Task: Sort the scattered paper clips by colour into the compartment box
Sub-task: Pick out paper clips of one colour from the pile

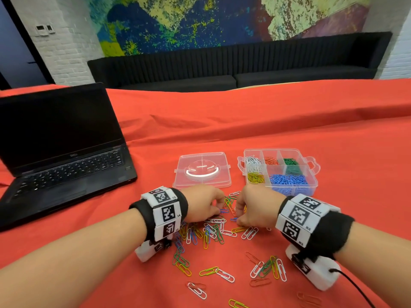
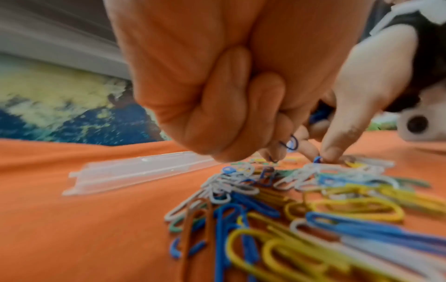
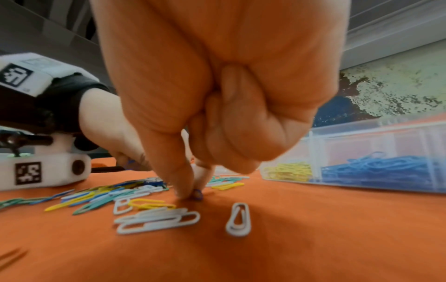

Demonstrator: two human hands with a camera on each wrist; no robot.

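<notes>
Head view: "DELL" on black laptop (image 1: 60,152), beside scattered clips (image 1: 209,232).

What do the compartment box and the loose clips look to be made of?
Clear compartment box: looks like glossy rigid plastic; the sorted clips show through its walls. Scattered coloured paper clips: probably wire with a smooth matte colour coating; bent-loop shape, solid colours, no bare metal visible. Red tablecloth: matte woven fabric, judging by its soft creases.

Both hands are crowding the clip pile (image 1: 213,227), a narrow gap lying between them. The lid (image 1: 201,170) and box (image 1: 281,170) are blocking the far side; the laptop (image 1: 62,152) is walling off the left. Open red tabletop (image 1: 289,121) is lying beyond, with loose clips (image 1: 269,267) dotting the near side.
</notes>
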